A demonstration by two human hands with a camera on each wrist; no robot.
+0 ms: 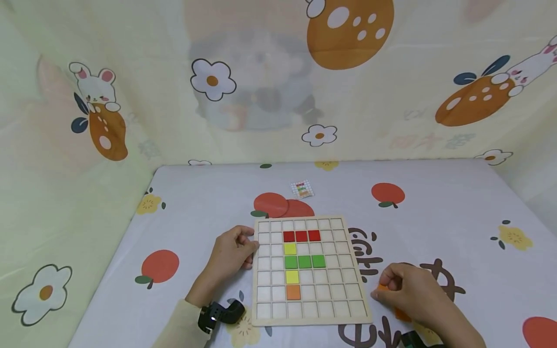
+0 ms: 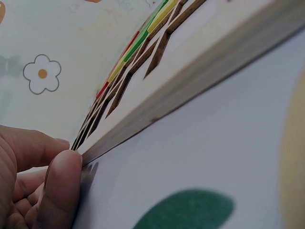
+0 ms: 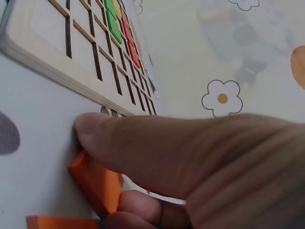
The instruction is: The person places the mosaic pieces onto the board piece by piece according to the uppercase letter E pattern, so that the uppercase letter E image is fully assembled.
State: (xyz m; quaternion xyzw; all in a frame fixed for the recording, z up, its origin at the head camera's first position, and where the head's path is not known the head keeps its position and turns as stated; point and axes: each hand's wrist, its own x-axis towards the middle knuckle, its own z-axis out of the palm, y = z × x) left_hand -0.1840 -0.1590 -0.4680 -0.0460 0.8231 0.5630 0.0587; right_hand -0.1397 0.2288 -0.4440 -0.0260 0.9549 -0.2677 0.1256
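A square wooden grid board (image 1: 313,321) lies on the table before me. Set in its cells are a row of red tiles (image 1: 301,236), a yellow tile (image 1: 289,249), a row of green tiles (image 1: 304,262), another yellow tile (image 1: 292,277) and an orange tile (image 1: 293,292) below. My left hand (image 1: 230,251) holds the board's left edge between thumb and fingers. To the right of the board, my right hand (image 1: 409,290) pinches a loose orange tile (image 3: 97,183), tilted between thumb and fingers. Another orange tile (image 3: 62,223) lies on the tablecloth beneath that hand, partly hidden.
A small packet with a coloured grid picture (image 1: 302,189) lies behind the board. The tablecloth (image 1: 209,193) is printed with fruit, flowers and dark lettering. Patterned cloth walls (image 1: 261,145) stand at the back and sides.
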